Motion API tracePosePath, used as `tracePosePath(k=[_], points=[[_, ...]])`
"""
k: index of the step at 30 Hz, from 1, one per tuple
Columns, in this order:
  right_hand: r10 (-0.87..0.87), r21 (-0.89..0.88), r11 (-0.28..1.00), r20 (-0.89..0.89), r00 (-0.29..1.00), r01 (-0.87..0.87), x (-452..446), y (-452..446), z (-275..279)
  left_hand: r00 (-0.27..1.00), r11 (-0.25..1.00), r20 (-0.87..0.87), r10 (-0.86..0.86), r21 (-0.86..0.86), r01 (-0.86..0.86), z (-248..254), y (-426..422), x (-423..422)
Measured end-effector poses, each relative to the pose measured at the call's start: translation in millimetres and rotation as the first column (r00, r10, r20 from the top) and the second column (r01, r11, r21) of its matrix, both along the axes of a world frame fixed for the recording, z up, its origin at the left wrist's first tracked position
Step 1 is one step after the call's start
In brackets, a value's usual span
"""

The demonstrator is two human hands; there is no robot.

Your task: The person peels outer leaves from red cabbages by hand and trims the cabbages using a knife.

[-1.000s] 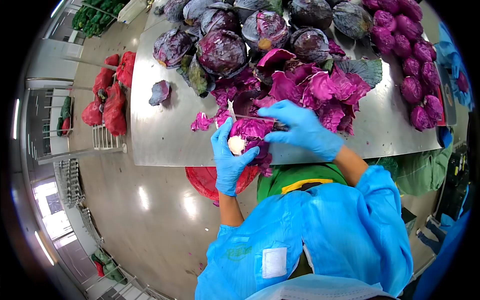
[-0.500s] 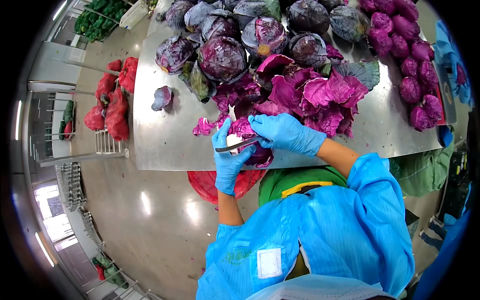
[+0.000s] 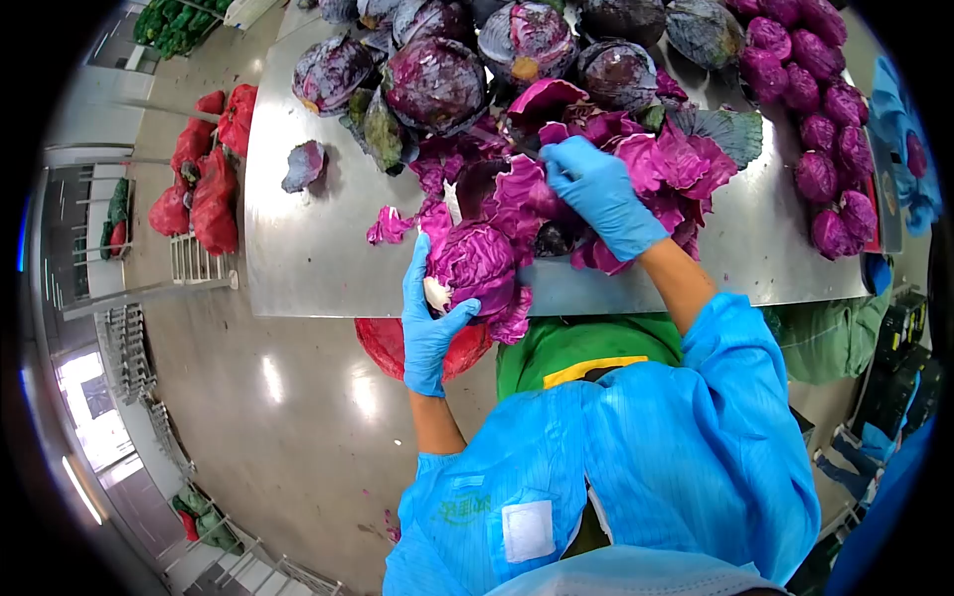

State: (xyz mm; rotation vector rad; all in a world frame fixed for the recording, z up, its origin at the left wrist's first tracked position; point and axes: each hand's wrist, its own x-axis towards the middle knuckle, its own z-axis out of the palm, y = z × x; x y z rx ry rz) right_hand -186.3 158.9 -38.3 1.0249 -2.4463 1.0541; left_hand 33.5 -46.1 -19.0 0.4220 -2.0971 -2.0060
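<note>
A trimmed red cabbage [image 3: 475,266] with a pale cut stem end sits in my left hand [image 3: 429,323] at the table's near edge. My left fingers and thumb curl around its stem side. My right hand [image 3: 604,197] is closed over the loose purple leaves [image 3: 671,164], to the right of the cabbage. A knife, mostly hidden, seems to be in that fist, with only a thin dark edge showing by the fingers. A large peeled leaf [image 3: 522,194] lies between the cabbage and my right hand.
Untrimmed red cabbages [image 3: 434,84] crowd the far side of the metal table [image 3: 338,238]. Several peeled purple heads [image 3: 817,177] are lined up on the right. A red bag or tub [image 3: 383,343] is below the near edge. Red sacks [image 3: 214,204] stand at left.
My right hand has moved away from the cabbage, up and right to the leaf pile. The cabbage is now turned in my left hand with its purple side showing. The view has shifted slightly.
</note>
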Motion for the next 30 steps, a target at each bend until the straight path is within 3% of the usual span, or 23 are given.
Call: tracePosePath(k=[3, 5, 6, 9, 10, 11, 12, 15, 17, 19, 22, 23, 24, 27, 28, 29, 30], points=[[-0.137, -0.063, 0.987, 0.130, 0.982, 0.146, 9, 11, 18, 0.999, 0.987, -0.025, 0.041, 0.154, -0.037, 1, -3, 6], [0.089, -0.218, 0.976, 0.362, 0.928, -0.008, 29, 9, 30, 0.998, 0.969, 0.001, 0.059, 0.240, -0.057, 5, -5, 11], [0.166, -0.192, 0.977, 0.438, 0.884, -0.088, 42, 6, 28, 0.998, 0.967, 0.007, 0.055, 0.250, -0.055, 4, -6, 12], [0.175, -0.222, 0.973, 0.556, 0.813, -0.058, 79, -22, 1, 0.994, 0.982, 0.056, 0.096, 0.160, -0.104, 3, -10, 8], [0.192, -0.209, 0.978, 0.856, 0.481, -0.018, 78, -35, 3, 0.985, 0.985, 0.082, 0.150, 0.077, -0.156, -3, -6, 3], [0.182, -0.183, 0.983, 0.982, 0.048, 0.012, 77, -43, 5, 0.973, 0.978, 0.105, 0.206, -0.010, -0.206, -8, 0, -1], [0.316, -0.311, 0.944, 0.948, -0.032, 0.107, 76, -49, 2, 0.952, 0.958, 0.112, 0.285, -0.049, -0.281, -1, 11, -8], [0.356, -0.351, 0.918, 0.934, 0.003, 0.187, 73, -44, 6, 0.968, 0.970, -0.068, 0.243, -0.006, -0.244, -19, 6, -8], [0.283, -0.324, 0.927, 0.935, 0.214, 0.188, 74, -42, 9, 0.979, 0.993, -0.178, 0.098, -0.048, -0.108, -22, 11, -14], [0.192, -0.279, 0.947, 0.888, 0.418, 0.157, 71, -37, 10, 0.992, 0.997, -0.117, 0.055, 0.055, -0.049, -18, 11, -23], [0.254, -0.377, 0.924, 0.728, 0.637, 0.061, 77, -33, 9, 0.976, 0.973, 0.148, 0.158, 0.144, -0.179, 3, 22, -32], [0.274, -0.406, 0.913, 0.663, 0.696, 0.027, 80, -33, 8, 0.975, 0.976, 0.135, 0.179, 0.102, -0.193, 2, 25, -31], [0.313, -0.458, 0.887, 0.679, 0.664, 0.051, 80, -35, 15, 0.973, 0.977, 0.119, 0.196, 0.059, -0.204, 2, 27, -32], [0.273, -0.374, 0.927, 0.745, 0.609, 0.042, 66, -33, 8, 0.974, 0.975, 0.037, 0.222, 0.009, -0.222, 5, 39, -31], [0.269, -0.419, 0.908, 0.621, 0.736, 0.022, 64, -35, 13, 0.973, 0.972, 0.017, 0.232, 0.033, -0.232, 3, 42, -31], [0.218, -0.346, 0.938, 0.546, 0.809, -0.020, 62, -35, 9, 0.970, 0.969, -0.001, 0.243, 0.056, -0.242, 2, 43, -29], [0.175, -0.266, 0.963, 0.457, 0.872, -0.054, 57, -36, 1, 0.972, 0.966, -0.012, 0.236, -0.107, -0.236, 1, 40, -28]])
